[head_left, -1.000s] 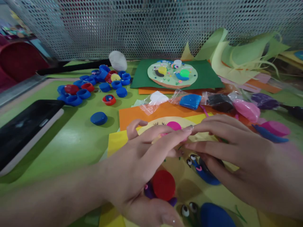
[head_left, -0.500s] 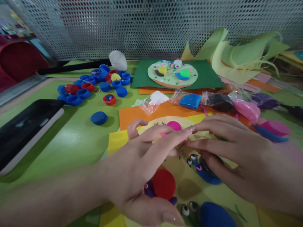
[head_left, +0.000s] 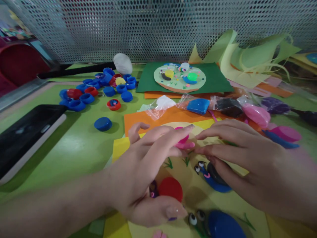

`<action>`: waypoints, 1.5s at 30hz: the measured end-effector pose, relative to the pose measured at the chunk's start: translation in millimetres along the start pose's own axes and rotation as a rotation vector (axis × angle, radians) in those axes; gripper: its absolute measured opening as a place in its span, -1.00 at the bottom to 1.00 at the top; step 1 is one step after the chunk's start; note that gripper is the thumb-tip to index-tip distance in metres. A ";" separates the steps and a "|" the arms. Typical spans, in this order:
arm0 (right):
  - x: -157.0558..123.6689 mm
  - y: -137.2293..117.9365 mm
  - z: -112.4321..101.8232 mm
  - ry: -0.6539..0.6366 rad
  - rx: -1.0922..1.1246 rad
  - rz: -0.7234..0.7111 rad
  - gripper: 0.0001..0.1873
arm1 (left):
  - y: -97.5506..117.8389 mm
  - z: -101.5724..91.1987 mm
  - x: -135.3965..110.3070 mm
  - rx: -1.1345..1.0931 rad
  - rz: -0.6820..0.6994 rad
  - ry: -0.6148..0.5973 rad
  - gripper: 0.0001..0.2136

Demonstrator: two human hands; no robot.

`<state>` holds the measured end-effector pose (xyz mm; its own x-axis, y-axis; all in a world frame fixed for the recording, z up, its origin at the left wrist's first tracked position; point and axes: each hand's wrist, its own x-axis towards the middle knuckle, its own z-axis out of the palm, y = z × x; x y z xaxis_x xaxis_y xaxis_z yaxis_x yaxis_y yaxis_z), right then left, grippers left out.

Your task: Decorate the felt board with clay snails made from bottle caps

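My left hand hovers over a pale yellow round card, fingers stretched out and apart, tips near a pink cap. My right hand lies flat beside it, fingers extended, tips almost meeting the left fingertips. Under the hands sit a red cap, a blue clay snail with eyes and a blue cap with eyes. Neither hand grips anything that I can see.
Blue and red bottle caps lie scattered at the back left. A phone rests at the left. Bagged clay lumps and coloured paper sheets lie behind. A finished craft disc sits on green card. Perforated metal screen behind.
My left hand has lifted and drawn back slightly, its fingertips parting from the right hand's. Small green grass marks on the card now show between the hands.
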<state>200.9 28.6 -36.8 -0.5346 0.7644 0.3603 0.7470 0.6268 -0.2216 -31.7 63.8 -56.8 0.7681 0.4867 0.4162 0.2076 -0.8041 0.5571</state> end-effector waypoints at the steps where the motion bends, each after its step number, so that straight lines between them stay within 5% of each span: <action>1: 0.0 -0.1 -0.1 0.009 -0.001 -0.005 -0.77 | -0.2 -0.3 0.3 0.012 0.001 0.011 -0.40; 16: -1.3 0.7 1.3 0.002 -0.043 -0.005 -0.80 | 4.2 0.2 0.8 0.132 0.027 -0.057 -0.34; 27: -2.6 1.4 0.0 0.011 -0.054 -0.031 -0.75 | -1.4 2.7 2.0 -0.083 0.058 -0.027 -0.28; 45: -2.3 -0.9 -3.5 0.058 -0.051 -0.022 -0.79 | 0.5 -4.3 7.6 0.150 0.145 -0.107 -0.25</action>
<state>202.8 25.8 -34.3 -0.5288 0.7393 0.4170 0.7552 0.6340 -0.1665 -28.4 68.6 -50.3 0.8545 0.3300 0.4011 0.1720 -0.9084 0.3810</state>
